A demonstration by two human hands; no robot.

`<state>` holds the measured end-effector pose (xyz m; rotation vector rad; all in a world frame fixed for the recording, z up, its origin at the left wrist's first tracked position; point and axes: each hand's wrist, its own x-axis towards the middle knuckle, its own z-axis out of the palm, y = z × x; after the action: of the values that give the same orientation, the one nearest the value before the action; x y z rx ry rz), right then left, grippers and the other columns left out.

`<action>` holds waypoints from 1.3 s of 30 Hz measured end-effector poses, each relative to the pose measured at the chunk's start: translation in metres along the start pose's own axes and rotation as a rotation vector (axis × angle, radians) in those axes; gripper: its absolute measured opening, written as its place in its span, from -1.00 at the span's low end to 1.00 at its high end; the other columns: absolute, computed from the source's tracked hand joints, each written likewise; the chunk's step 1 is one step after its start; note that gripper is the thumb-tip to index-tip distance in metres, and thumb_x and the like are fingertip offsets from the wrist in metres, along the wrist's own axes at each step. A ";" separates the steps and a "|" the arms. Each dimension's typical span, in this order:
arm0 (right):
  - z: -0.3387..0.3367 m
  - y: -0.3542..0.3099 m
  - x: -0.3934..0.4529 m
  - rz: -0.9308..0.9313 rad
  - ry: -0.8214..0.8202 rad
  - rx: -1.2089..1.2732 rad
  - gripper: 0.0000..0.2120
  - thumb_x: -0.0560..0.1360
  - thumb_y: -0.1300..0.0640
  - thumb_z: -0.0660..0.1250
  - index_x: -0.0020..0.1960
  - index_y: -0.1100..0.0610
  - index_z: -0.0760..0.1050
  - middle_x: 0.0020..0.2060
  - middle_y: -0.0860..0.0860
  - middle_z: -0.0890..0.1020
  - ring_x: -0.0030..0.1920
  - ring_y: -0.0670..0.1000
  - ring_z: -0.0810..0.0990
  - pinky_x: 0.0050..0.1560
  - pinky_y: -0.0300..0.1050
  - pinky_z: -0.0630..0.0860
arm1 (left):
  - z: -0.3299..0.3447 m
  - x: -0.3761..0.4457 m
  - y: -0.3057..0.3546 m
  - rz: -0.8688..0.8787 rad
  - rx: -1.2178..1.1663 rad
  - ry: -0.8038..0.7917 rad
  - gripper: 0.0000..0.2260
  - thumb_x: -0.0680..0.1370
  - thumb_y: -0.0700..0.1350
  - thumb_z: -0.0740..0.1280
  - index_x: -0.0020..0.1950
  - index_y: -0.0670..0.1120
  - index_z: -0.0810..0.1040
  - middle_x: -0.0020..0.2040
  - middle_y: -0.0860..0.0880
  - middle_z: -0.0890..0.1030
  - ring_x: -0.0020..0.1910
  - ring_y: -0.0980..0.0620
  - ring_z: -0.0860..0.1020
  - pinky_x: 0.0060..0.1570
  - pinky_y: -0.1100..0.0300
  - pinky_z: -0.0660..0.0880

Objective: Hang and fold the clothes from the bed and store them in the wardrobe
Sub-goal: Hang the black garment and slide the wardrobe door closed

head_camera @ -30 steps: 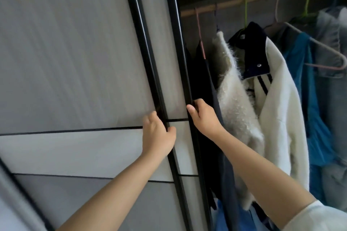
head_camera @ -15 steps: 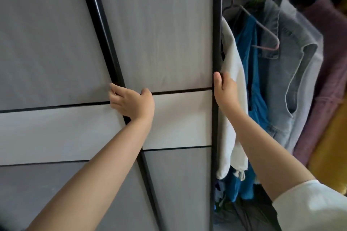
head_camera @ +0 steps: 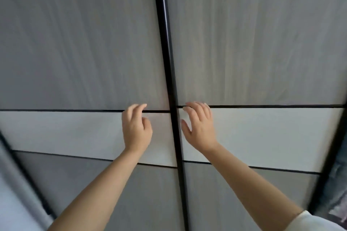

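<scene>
Both hands are raised in front of the wardrobe doors, at the middle of the frame, one on each side of the black vertical frame strip where the two sliding panels meet. The left hand has a loose grip: fingers gently bent and parted, holding nothing, with the fingertips up at the thin black horizontal line of the left door. Whether they press the panel or hover just off it cannot be told. The right hand is likewise unclenched — fingers spread a little and lightly curved, thumb held out toward the central strip, nothing in its grip. Its fingertips reach the same black line on the right door; contact is uncertain there too.

Each door is grey with a faint wood grain, crossed by a paler white band at hand height, edged above and below by thin black lines. No brand, label or writing can be read anywhere on the panels.

The clothes show only as a narrow, blurred sliver at the lower right edge of the frame, past the dark outer edge of the right door — greyish fabric, too smeared to name. A white sleeve covers the right upper arm at the bottom right corner.
</scene>
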<state>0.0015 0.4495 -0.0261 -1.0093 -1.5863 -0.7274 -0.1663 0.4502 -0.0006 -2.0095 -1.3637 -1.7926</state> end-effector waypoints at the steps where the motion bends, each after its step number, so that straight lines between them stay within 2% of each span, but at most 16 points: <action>1: 0.013 -0.008 0.005 0.001 -0.012 -0.007 -0.68 0.40 0.09 0.21 0.12 0.17 0.33 0.07 0.16 0.52 0.10 0.11 0.38 0.19 0.07 0.28 | -0.009 0.001 -0.017 0.043 0.063 -0.006 -0.61 0.40 -0.23 0.04 0.04 -0.34 0.56 -0.03 -0.32 0.52 0.01 -0.05 0.35 0.02 0.21 0.32; 4: 0.046 -0.023 0.018 0.066 0.013 -0.070 -0.57 0.39 0.01 0.21 0.19 0.18 0.29 0.20 0.19 0.31 0.17 0.17 0.34 0.29 0.10 0.21 | -0.036 0.004 -0.053 0.099 0.222 -0.028 -0.60 0.37 -0.21 0.04 0.01 -0.34 0.57 -0.06 -0.30 0.54 -0.02 -0.08 0.35 0.00 0.13 0.37; 6: 0.060 -0.026 0.020 0.074 0.079 -0.128 -0.64 0.46 0.04 0.18 0.21 0.15 0.31 0.24 0.24 0.27 0.22 0.20 0.32 0.34 0.15 0.13 | -0.047 0.007 -0.071 0.140 0.294 -0.035 -0.61 0.36 -0.22 0.05 -0.01 -0.34 0.58 -0.05 -0.26 0.54 -0.02 -0.09 0.36 0.00 0.13 0.32; 8: 0.066 -0.023 0.016 0.031 0.138 -0.189 -0.74 0.52 0.13 0.12 0.20 0.10 0.33 0.26 0.25 0.26 0.25 0.21 0.30 0.37 0.19 0.01 | -0.052 0.009 -0.084 0.166 0.323 -0.041 -0.61 0.35 -0.22 0.06 0.00 -0.33 0.57 -0.02 -0.21 0.52 -0.02 -0.09 0.37 0.01 0.13 0.32; 11: 0.065 -0.020 0.015 -0.014 0.185 -0.285 -0.61 0.39 0.32 0.16 0.19 0.08 0.35 0.28 0.24 0.26 0.36 0.19 0.17 0.39 0.25 -0.15 | -0.055 0.011 -0.091 0.175 0.330 -0.050 -0.60 0.35 -0.21 0.06 0.01 -0.34 0.57 -0.03 -0.27 0.54 -0.01 -0.10 0.37 0.03 0.11 0.32; 15: 0.063 -0.019 0.014 -0.093 0.213 -0.334 -0.69 0.36 0.36 0.13 0.07 0.13 0.36 0.28 0.22 0.28 0.39 0.16 0.11 0.38 0.30 -0.16 | -0.046 0.006 -0.089 0.174 0.312 -0.073 -0.59 0.33 -0.21 0.07 0.02 -0.36 0.55 -0.03 -0.32 0.55 0.01 -0.11 0.35 0.06 0.10 0.29; 19: 0.057 -0.011 0.021 -0.319 0.188 -0.282 -0.83 0.44 0.38 0.03 -0.19 0.13 0.26 0.26 0.13 0.35 0.42 0.18 0.10 0.36 0.35 -0.14 | -0.031 0.001 -0.080 0.222 0.313 -0.076 -0.60 0.35 -0.21 0.07 0.04 -0.34 0.52 -0.02 -0.32 0.54 0.01 -0.11 0.34 0.04 0.10 0.31; 22: 0.051 -0.006 0.021 -0.385 0.148 -0.230 -0.79 0.51 0.34 -0.08 -0.21 0.13 0.21 0.22 0.09 0.37 0.35 0.18 0.23 0.36 0.33 -0.17 | -0.022 0.001 -0.077 0.196 0.321 -0.051 -0.58 0.35 -0.17 0.07 0.06 -0.36 0.54 -0.01 -0.35 0.53 0.03 -0.12 0.33 0.03 -0.01 0.46; 24: 0.046 -0.005 0.021 -0.386 0.114 -0.224 -0.77 0.52 0.34 -0.11 -0.21 0.13 0.21 0.21 0.09 0.37 0.32 0.14 0.31 0.38 0.30 -0.19 | -0.017 0.001 -0.077 0.147 0.316 -0.045 -0.55 0.36 -0.14 0.06 0.08 -0.36 0.53 0.01 -0.35 0.52 0.05 -0.12 0.32 0.01 -0.12 0.47; 28: 0.038 0.003 0.016 -0.392 0.107 -0.229 -0.76 0.53 0.35 -0.10 -0.21 0.12 0.21 0.25 0.09 0.36 0.38 0.12 0.24 0.39 0.26 -0.21 | -0.008 -0.002 -0.080 0.067 0.270 -0.027 -0.52 0.36 -0.11 0.06 0.11 -0.36 0.52 0.04 -0.35 0.50 0.07 -0.25 0.40 0.05 -0.14 0.44; 29: 0.035 0.007 0.016 -0.402 0.114 -0.237 -0.77 0.52 0.35 -0.09 -0.22 0.12 0.22 0.25 0.08 0.36 0.39 0.11 0.21 0.39 0.26 -0.21 | -0.006 -0.001 -0.080 0.076 0.255 -0.021 -0.52 0.36 -0.12 0.06 0.11 -0.37 0.52 0.03 -0.36 0.50 0.07 -0.22 0.38 0.05 -0.15 0.44; 32: 0.020 0.019 0.016 -0.375 0.108 -0.286 -0.79 0.51 0.35 -0.04 -0.22 0.12 0.22 0.25 0.10 0.41 0.36 0.14 0.28 0.39 0.26 -0.23 | 0.001 0.005 -0.074 0.160 0.220 0.015 -0.57 0.36 -0.16 0.09 0.08 -0.37 0.51 0.02 -0.37 0.49 0.06 -0.14 0.31 0.08 -0.04 0.42; 33: 0.012 0.024 0.012 -0.354 0.093 -0.299 -0.80 0.49 0.37 -0.03 -0.22 0.13 0.22 0.24 0.11 0.47 0.34 0.13 0.32 0.39 0.26 -0.23 | 0.005 0.004 -0.070 0.203 0.212 0.034 -0.59 0.35 -0.18 0.10 0.09 -0.34 0.50 0.05 -0.35 0.47 0.05 -0.14 0.30 0.09 -0.01 0.36; 35: 0.001 0.033 0.007 -0.336 0.085 -0.320 -0.79 0.42 0.42 0.02 -0.23 0.14 0.21 0.17 0.13 0.57 0.31 0.12 0.35 0.39 0.26 -0.22 | 0.015 0.006 -0.059 0.307 0.208 0.089 -0.63 0.34 -0.19 0.13 0.12 -0.24 0.43 0.13 -0.22 0.37 0.02 -0.13 0.30 0.07 0.04 0.25; 37: -0.012 0.045 0.001 -0.314 0.071 -0.370 -0.78 0.36 0.45 0.06 -0.24 0.14 0.21 0.19 0.10 0.55 0.33 0.11 0.33 0.40 0.25 -0.22 | 0.028 0.006 -0.045 0.403 0.176 0.120 -0.64 0.34 -0.20 0.14 0.13 -0.17 0.37 0.15 -0.13 0.29 -0.01 -0.11 0.31 0.07 0.03 0.23; 39: -0.029 0.060 -0.008 -0.291 0.064 -0.437 -0.78 0.35 0.45 0.08 -0.24 0.13 0.21 0.24 0.05 0.44 0.37 0.08 0.27 0.40 0.24 -0.23 | 0.042 0.005 -0.030 0.455 0.128 0.134 -0.65 0.34 -0.19 0.15 0.13 -0.14 0.36 0.16 -0.12 0.28 0.00 -0.11 0.32 0.08 0.04 0.23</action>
<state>0.0682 0.4497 -0.0290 -1.0590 -1.5690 -1.3365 -0.1563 0.4967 -0.0227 -1.8990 -0.8678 -1.5576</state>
